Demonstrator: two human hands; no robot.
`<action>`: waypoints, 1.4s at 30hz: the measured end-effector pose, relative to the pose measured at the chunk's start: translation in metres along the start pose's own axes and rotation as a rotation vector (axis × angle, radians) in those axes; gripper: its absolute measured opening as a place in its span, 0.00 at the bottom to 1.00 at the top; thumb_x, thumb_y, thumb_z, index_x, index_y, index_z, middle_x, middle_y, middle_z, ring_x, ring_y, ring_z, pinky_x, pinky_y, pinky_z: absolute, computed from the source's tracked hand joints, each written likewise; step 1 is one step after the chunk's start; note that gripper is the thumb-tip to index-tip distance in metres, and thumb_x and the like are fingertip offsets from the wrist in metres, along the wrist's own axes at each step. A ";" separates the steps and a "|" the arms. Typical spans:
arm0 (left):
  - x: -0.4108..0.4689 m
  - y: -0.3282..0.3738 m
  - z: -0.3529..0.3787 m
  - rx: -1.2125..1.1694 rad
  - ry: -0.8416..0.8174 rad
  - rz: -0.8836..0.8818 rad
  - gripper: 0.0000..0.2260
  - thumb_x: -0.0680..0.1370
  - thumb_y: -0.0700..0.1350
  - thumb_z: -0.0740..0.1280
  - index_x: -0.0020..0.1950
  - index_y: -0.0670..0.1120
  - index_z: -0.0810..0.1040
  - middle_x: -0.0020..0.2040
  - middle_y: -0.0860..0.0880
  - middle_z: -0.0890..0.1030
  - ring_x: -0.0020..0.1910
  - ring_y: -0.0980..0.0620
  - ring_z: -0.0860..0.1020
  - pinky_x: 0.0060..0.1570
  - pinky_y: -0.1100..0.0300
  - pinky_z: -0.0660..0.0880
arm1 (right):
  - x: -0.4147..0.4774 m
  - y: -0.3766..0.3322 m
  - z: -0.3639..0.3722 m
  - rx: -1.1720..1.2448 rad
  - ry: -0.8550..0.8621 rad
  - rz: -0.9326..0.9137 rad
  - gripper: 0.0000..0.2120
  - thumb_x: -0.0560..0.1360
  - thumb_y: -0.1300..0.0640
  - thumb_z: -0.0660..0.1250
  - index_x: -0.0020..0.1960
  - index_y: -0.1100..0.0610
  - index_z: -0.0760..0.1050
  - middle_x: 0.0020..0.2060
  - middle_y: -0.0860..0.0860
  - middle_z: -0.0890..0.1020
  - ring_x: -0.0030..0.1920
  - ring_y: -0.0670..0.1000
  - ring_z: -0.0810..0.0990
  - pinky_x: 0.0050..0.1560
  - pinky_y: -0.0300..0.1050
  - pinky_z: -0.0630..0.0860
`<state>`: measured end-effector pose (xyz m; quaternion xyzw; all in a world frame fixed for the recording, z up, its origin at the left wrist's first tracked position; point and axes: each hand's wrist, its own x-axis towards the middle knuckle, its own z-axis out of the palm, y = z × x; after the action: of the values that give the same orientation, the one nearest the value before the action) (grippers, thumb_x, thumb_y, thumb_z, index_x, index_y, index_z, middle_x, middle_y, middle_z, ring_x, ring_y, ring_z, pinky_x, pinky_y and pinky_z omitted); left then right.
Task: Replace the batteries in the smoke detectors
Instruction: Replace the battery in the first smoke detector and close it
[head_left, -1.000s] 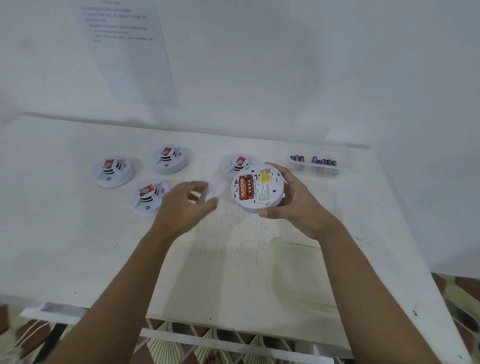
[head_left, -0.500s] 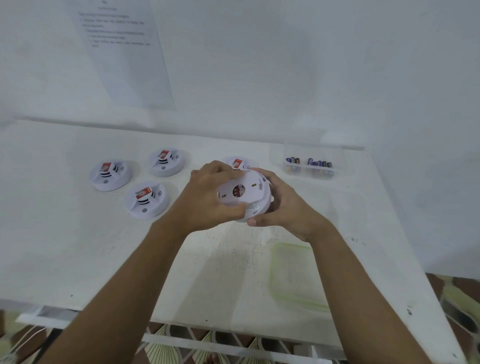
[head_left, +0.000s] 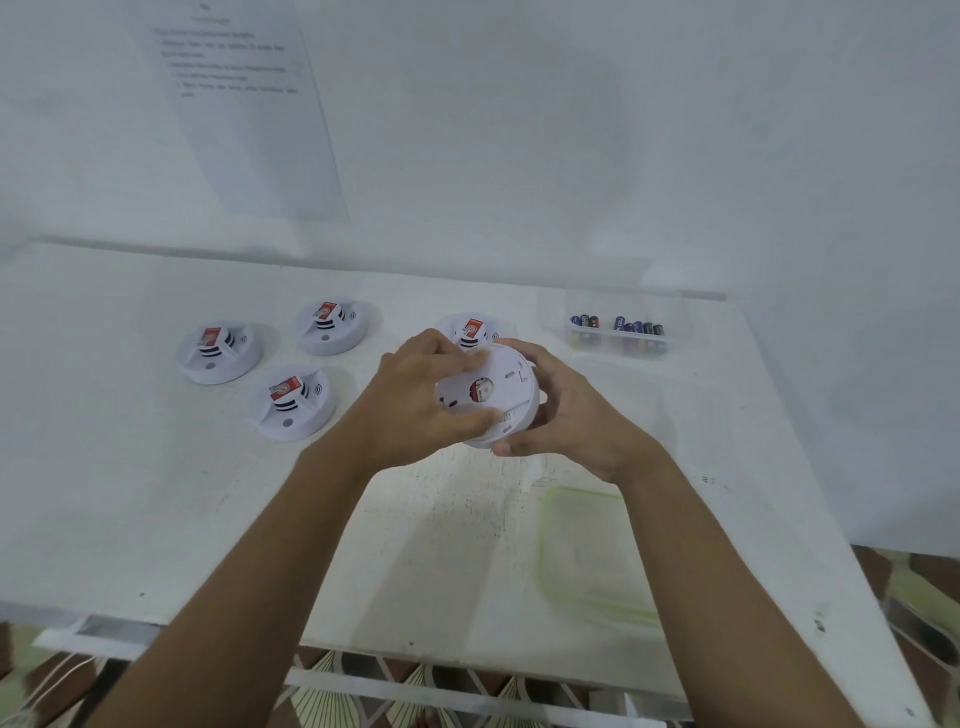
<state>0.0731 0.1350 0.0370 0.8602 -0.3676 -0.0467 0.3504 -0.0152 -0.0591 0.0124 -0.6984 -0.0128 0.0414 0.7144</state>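
From where I stand, the left hand (head_left: 415, 400) and right hand (head_left: 566, 415) are bare. The left forearm (head_left: 249, 571) and right forearm (head_left: 727, 597) are bare too, slim and smooth. The nails that show look short and plain.

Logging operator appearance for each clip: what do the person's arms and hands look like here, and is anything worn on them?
The left arm and right arm are bare, with no sleeves up to the frame's lower edge. The left hand and right hand are ungloved; no watch, ring, bracelet or marking is visible.
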 end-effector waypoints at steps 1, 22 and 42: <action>-0.001 -0.001 0.000 0.002 -0.003 0.004 0.34 0.65 0.68 0.66 0.68 0.55 0.76 0.53 0.64 0.69 0.60 0.55 0.70 0.64 0.46 0.69 | 0.000 0.000 0.000 0.002 -0.001 -0.005 0.44 0.66 0.74 0.78 0.74 0.46 0.68 0.63 0.48 0.80 0.53 0.59 0.85 0.50 0.52 0.82; -0.017 -0.014 0.006 -0.016 -0.014 0.137 0.24 0.77 0.63 0.60 0.73 0.62 0.68 0.67 0.69 0.65 0.67 0.58 0.63 0.65 0.53 0.62 | 0.005 0.000 -0.010 0.115 -0.090 -0.045 0.42 0.66 0.76 0.75 0.74 0.51 0.69 0.65 0.57 0.78 0.62 0.65 0.80 0.56 0.57 0.80; -0.035 -0.018 0.006 -0.493 0.281 -0.100 0.17 0.77 0.51 0.68 0.66 0.55 0.76 0.50 0.60 0.85 0.53 0.62 0.82 0.51 0.66 0.79 | -0.001 0.002 0.027 -0.147 0.287 -0.080 0.19 0.81 0.46 0.61 0.69 0.49 0.75 0.55 0.49 0.83 0.51 0.47 0.82 0.49 0.40 0.78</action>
<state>0.0564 0.1636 0.0153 0.7641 -0.2503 -0.0322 0.5937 -0.0180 -0.0323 0.0110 -0.7466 0.0589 -0.0882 0.6568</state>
